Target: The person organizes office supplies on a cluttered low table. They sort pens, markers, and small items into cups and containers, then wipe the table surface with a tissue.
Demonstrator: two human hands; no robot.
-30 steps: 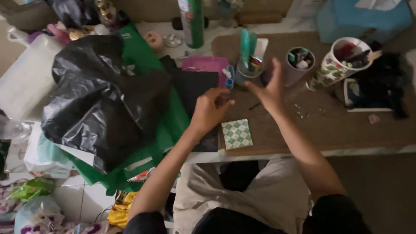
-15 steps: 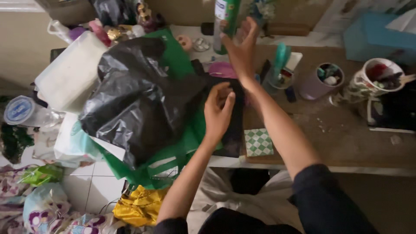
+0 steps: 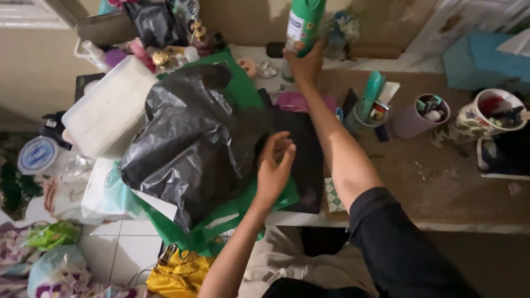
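My right hand reaches to the far side of the desk and grips a tall green spray can near its base. My left hand hovers with fingers spread over a flat black cloth, holding nothing. To its left lies a crumpled black plastic bag on top of a green fabric bag. A green-and-white checkered square peeks out beside my right forearm near the desk's front edge.
Right of my arm stand a cup with a teal tool, a purple cup and a floral mug on the brown desk. A white plastic tub and bottles crowd the left. Bags lie on the tiled floor.
My right hand moved from the desk's middle to the back and closed on the green spray can. My left hand opened and drifted over the black cloth. The camera shifted left.
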